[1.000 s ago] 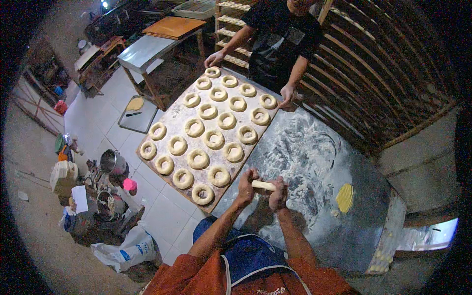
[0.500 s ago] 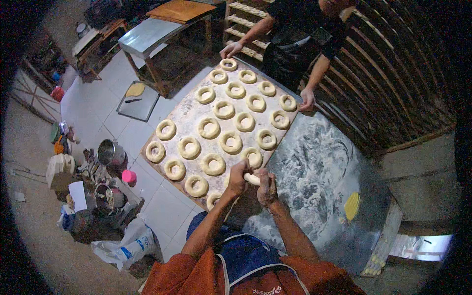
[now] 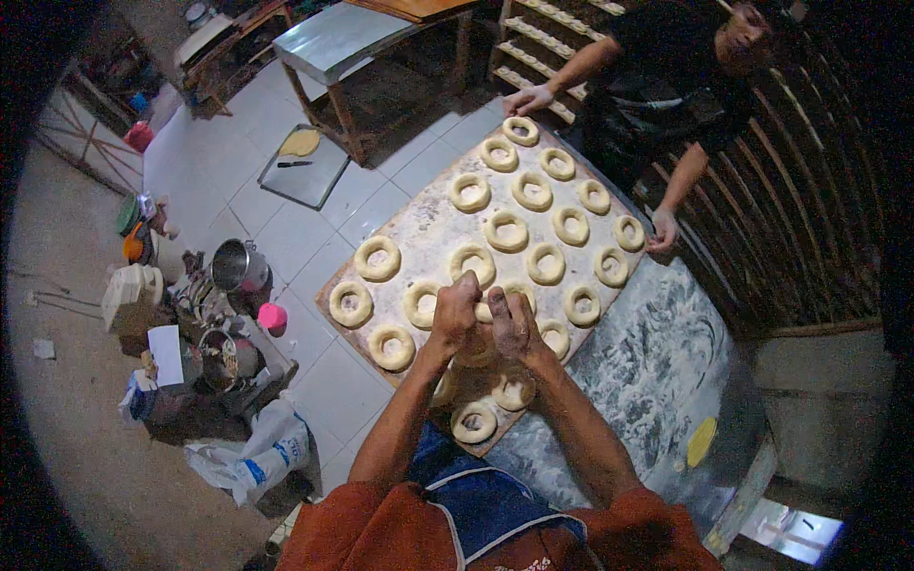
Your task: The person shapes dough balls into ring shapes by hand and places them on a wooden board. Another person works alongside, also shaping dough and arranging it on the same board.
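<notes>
Dough (image 3: 484,312) — gripped between left hand (image 3: 456,312) and right hand (image 3: 512,325).

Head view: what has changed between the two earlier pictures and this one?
The left hand and right hand have moved forward and slightly left, from beside the board to over it; the dough piece between them now barely shows. The board seems to have slid right over the floured tabletop, though the camera shifted too. Nothing was visibly let go. Unchanged: the co-worker's hands at its far corners, the dough rings on it.
</notes>
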The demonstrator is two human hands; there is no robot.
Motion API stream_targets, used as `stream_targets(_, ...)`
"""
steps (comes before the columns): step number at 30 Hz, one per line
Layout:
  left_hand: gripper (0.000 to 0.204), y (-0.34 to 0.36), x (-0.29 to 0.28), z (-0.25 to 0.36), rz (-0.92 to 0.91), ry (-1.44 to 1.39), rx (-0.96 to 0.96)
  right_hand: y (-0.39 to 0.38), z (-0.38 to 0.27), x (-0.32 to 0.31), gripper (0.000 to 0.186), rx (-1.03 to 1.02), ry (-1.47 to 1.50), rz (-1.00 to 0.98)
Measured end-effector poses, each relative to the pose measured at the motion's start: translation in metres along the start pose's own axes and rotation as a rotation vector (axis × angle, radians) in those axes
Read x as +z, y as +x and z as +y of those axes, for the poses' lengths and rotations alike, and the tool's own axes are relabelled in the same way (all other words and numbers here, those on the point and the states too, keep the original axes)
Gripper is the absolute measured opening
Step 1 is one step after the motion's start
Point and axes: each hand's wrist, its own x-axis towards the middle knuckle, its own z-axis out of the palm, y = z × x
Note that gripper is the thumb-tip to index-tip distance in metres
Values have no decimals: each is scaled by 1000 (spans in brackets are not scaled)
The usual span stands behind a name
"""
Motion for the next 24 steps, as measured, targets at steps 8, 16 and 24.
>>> stream_targets(8, 38, 40, -46, -23, 95, -235, -157, 67, 0, 34, 70, 205, 523, -154)
stream_targets(16, 26, 131, -76, -83, 306, 438, -169, 137, 4, 29, 54, 208, -144, -10)
stream_targets(24, 25, 117, -96, -92, 107, 623, 202, -51, -2, -6, 55, 329, 133, -46)
